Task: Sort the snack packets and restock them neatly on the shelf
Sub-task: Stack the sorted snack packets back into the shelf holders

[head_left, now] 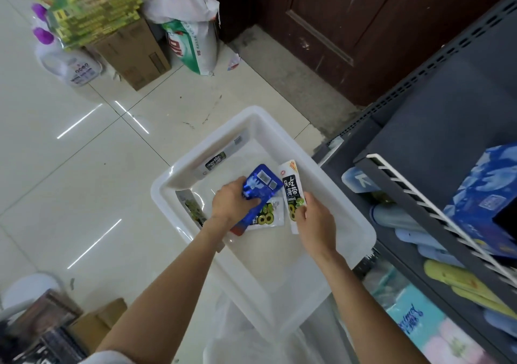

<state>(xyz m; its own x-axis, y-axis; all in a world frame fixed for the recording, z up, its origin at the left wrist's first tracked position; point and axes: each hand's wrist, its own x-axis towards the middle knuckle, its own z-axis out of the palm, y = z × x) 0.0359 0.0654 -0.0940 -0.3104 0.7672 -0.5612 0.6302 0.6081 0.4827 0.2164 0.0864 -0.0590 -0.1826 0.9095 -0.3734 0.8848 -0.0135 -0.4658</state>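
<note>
A white plastic tub (347,195) sits on the floor beside the dark shelf (436,128). Inside it, my left hand (232,201) grips a shiny blue snack packet (261,184), held over another white packet with green rings (270,215) on the tub's bottom. My right hand (316,223) holds a white and black packet with green rings (292,193), standing upright near the tub's right wall. Two more white packets lie against the tub's walls, one at the far wall (223,156) and one at the left wall (193,209).
A blue box (486,195) stands on the shelf behind a white wire rail (419,198). Slippers and tissue packs fill the lower shelves (436,279). Cardboard boxes, a detergent jug (72,64) and sacks stand at the far left. A brown door (363,27) is behind.
</note>
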